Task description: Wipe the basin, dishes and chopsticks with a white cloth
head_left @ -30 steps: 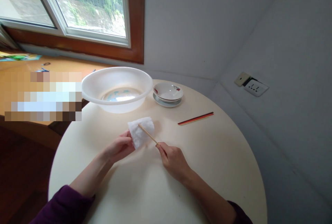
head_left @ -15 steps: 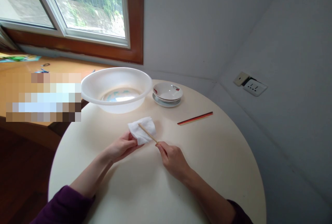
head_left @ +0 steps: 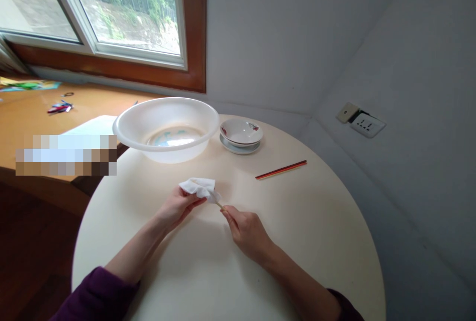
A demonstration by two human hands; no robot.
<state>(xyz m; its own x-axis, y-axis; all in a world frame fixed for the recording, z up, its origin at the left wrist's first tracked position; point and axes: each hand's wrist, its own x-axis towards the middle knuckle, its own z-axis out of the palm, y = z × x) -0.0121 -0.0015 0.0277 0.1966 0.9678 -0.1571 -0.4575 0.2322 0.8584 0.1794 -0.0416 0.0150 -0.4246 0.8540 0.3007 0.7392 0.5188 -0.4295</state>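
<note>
Over the middle of the round table, my left hand (head_left: 182,205) is closed on a white tissue (head_left: 199,187), which is folded around a thin wooden chopstick (head_left: 218,205). My right hand (head_left: 245,229) pinches the near end of that chopstick between thumb and fingers. Most of the stick is hidden inside the tissue; only a short piece shows between the two hands. To the right, a bundle of dark red and orange chopsticks (head_left: 281,169) lies on the tabletop, touched by neither hand.
A large translucent plastic basin (head_left: 167,151) stands at the table's back left. Beside it, a white bowl (head_left: 241,132) with red decoration rests on a plate (head_left: 240,149). The round cream table (head_left: 312,241) adjoins a wooden desk (head_left: 22,117) on the left, with pens (head_left: 61,106) on it.
The tissue, lying flat under the chopstick before, is now folded over it, covering most of its length. My left fingers have closed around it. My right hand has barely moved.
</note>
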